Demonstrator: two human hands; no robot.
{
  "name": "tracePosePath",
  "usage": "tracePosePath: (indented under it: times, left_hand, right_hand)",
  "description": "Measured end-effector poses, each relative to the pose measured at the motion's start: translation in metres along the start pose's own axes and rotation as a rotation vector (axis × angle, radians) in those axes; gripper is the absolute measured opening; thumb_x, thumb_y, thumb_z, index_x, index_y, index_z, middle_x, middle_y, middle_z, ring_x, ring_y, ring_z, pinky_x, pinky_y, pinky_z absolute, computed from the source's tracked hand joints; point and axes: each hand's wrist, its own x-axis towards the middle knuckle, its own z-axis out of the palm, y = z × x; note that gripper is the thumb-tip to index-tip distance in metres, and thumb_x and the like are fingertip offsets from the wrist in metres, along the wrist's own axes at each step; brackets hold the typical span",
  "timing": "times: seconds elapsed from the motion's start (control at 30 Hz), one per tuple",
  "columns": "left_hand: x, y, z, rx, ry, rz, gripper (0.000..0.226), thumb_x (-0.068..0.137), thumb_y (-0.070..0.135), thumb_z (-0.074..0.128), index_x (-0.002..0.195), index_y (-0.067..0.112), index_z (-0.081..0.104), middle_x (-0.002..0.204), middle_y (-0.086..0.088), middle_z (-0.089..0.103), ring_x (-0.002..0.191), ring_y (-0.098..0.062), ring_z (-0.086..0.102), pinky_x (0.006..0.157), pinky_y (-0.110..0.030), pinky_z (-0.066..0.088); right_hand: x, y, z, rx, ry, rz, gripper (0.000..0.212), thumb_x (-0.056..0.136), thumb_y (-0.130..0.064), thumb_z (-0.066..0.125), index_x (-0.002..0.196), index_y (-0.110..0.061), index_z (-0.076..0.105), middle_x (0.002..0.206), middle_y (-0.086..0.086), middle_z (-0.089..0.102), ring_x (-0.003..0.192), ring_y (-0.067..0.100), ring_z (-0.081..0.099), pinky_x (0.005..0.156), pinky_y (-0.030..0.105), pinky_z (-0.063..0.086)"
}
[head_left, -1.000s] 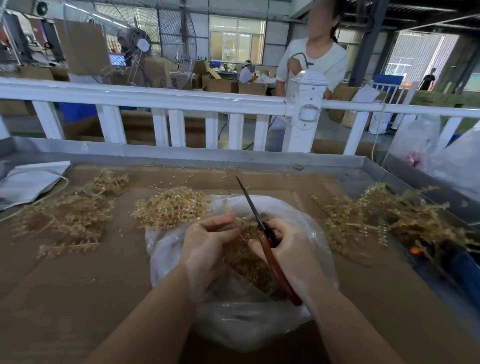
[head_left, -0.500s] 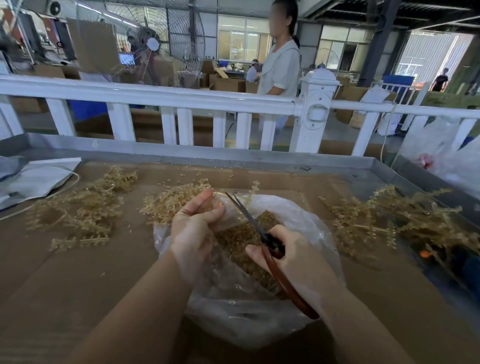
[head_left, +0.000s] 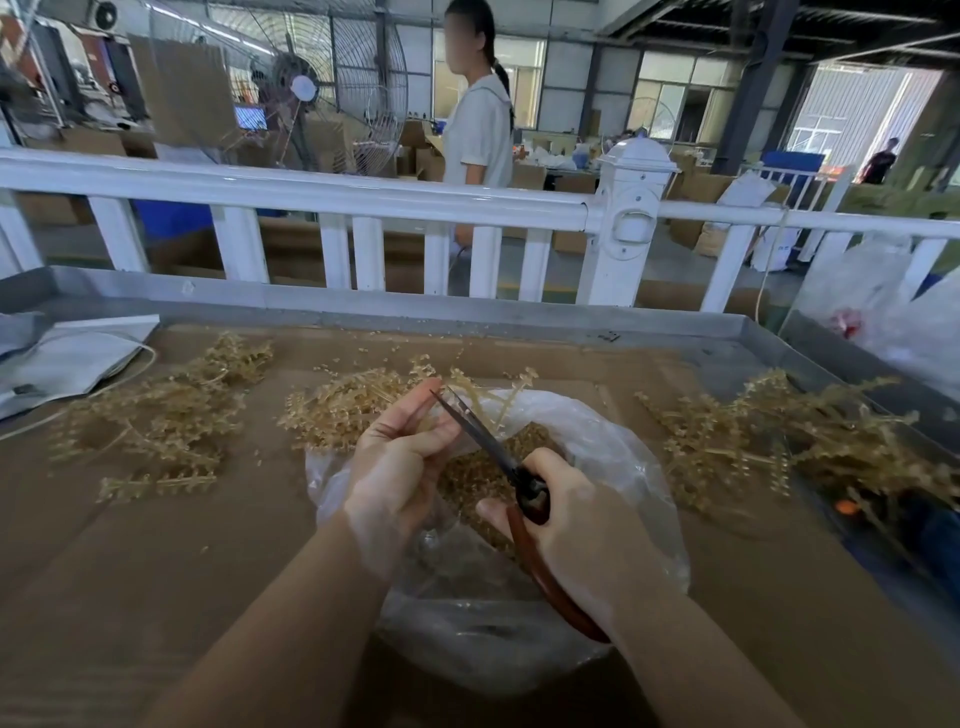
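Over the plastic bag, 1 light, springy gold sprig is pinched near its stem by the left hand, where it is judged best held, while the scissors are gripped by the right hand.

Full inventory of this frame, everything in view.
plastic bag: one, clear, centre of table, holding cut tan bits
scissors: one, red-brown handles, dark blades, over bag
held sprig: one, tan, at the scissor tips
sprig piles: three, tan, left, behind and right of bag
cardboard sheet: one, brown, lining table
fence: one, white, behind table
fan: one, dark, beyond fence
person: one, white top, beyond fence
left hand: one, pinches held sprig
right hand: one, grips scissors
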Motion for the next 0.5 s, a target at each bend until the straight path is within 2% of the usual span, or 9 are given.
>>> tracePosePath:
  times: [0.1, 0.2, 0.27, 0.37, 0.5]
  left_hand:
    - [-0.002, -0.0023, 0.0017, 0.014, 0.01, -0.005, 0.043, 0.077, -0.026, 0.045, 0.101, 0.004, 0.064, 0.086, -0.009, 0.072, 0.072, -0.019, 0.071, 0.067, -0.03, 0.06]
    - [-0.0035, -0.0024, 0.0029, 0.009, 0.028, -0.017, 0.044, 0.077, -0.026, 0.045, 0.108, 0.0, 0.06, 0.105, -0.016, 0.066, 0.096, -0.033, 0.066, 0.078, -0.036, 0.057]
    - [-0.0038, -0.0026, 0.0029, 0.021, 0.019, -0.018, 0.047, 0.076, -0.026, 0.046, 0.116, -0.003, 0.057, 0.106, -0.019, 0.065, 0.107, -0.043, 0.059, 0.081, -0.039, 0.055]
    - [-0.0038, -0.0029, 0.0035, 0.04, 0.018, -0.009, 0.05, 0.076, -0.027, 0.045, 0.121, -0.006, 0.054, 0.104, -0.019, 0.065, 0.108, -0.045, 0.057, 0.081, -0.041, 0.054]
    - [-0.0034, -0.004, 0.003, 0.07, 0.022, 0.004, 0.047, 0.075, -0.029, 0.045, 0.111, -0.004, 0.059, 0.09, -0.014, 0.068, 0.088, -0.031, 0.065, 0.077, -0.036, 0.057]
  right_hand:
    - [-0.0016, 0.0012, 0.0034, -0.041, 0.036, -0.024, 0.032, 0.085, -0.059, 0.055, 0.091, -0.029, 0.047, 0.071, -0.012, 0.052, 0.066, 0.003, 0.052, 0.056, 0.012, 0.039]
    - [-0.0015, 0.002, 0.006, -0.062, 0.042, -0.026, 0.032, 0.085, -0.061, 0.054, 0.092, -0.029, 0.047, 0.073, -0.013, 0.053, 0.066, 0.001, 0.052, 0.055, 0.012, 0.038]
    - [-0.0013, 0.0026, 0.0059, -0.076, 0.036, -0.033, 0.031, 0.085, -0.061, 0.054, 0.089, -0.031, 0.043, 0.068, -0.016, 0.048, 0.061, -0.002, 0.047, 0.051, 0.01, 0.033]
    - [-0.0009, 0.0035, 0.0041, -0.098, 0.042, -0.036, 0.031, 0.085, -0.061, 0.054, 0.087, -0.033, 0.042, 0.064, -0.016, 0.046, 0.058, -0.003, 0.045, 0.048, 0.01, 0.029]
    - [0.0002, 0.005, 0.0032, -0.092, 0.04, -0.031, 0.031, 0.085, -0.061, 0.055, 0.086, -0.032, 0.044, 0.068, -0.015, 0.05, 0.061, -0.001, 0.048, 0.048, 0.01, 0.031]
